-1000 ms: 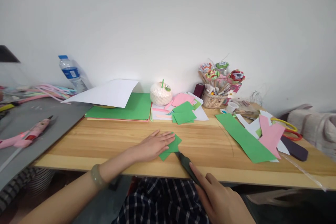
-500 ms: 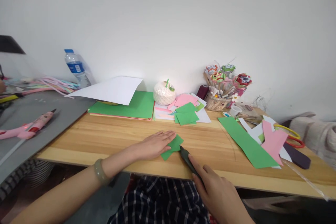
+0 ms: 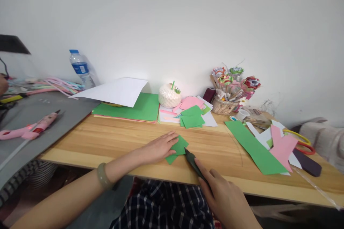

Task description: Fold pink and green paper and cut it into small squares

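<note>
Left hand [image 3: 158, 147] flat on green paper [image 3: 180, 145], near table's [image 3: 215, 150] front edge. Right hand [image 3: 227, 193] grasps dark tool [image 3: 191, 159], tip at paper's right edge. Wood surface shows between paper and long green strip [image 3: 254, 146].

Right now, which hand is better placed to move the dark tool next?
Probably the right hand: it holds the dark tool, tip at the green paper; the left hand lies on that paper.

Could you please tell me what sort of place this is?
Likely a craft workspace: a pink glue gun, green paper pieces under the left hand, and pink paper scraps suggest it.
</note>
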### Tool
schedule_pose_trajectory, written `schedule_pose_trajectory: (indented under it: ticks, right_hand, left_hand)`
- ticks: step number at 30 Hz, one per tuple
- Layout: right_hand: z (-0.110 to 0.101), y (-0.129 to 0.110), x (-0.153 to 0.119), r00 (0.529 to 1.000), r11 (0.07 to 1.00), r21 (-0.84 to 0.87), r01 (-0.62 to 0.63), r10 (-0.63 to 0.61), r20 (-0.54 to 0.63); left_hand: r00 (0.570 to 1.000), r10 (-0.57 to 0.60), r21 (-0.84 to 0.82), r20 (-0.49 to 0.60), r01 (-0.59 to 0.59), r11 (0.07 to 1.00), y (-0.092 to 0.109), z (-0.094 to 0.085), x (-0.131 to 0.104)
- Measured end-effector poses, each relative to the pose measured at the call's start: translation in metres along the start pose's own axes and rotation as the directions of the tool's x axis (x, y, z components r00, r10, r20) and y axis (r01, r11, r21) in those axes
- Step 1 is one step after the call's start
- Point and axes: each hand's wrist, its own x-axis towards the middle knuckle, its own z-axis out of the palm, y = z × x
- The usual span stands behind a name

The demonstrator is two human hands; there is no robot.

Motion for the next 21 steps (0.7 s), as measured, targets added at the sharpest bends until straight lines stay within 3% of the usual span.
schedule_pose_trajectory:
  ticks: [11,14,21]
  right_hand:
    - [0.0,0.004,0.02,0.997,0.997,-0.011,-0.074,0.074,0.026]
    - [-0.002,0.009,0.022,0.994,0.991,0.081,-0.102,0.098,0.055]
    - [-0.008,0.03,0.009,0.986,0.931,0.33,-0.157,0.168,-0.004]
  left_hand:
    - [1.0,0.016,-0.025,0.002,-0.016,1.0,-0.001,0.001,-0.001]
    - [1.0,0.009,-0.006,-0.013,-0.009,1.0,-0.001,0.002,-0.001]
    - [0.97,-0.086,0.016,-0.225,0.092,0.996,-0.004,-0.001,-0.007]
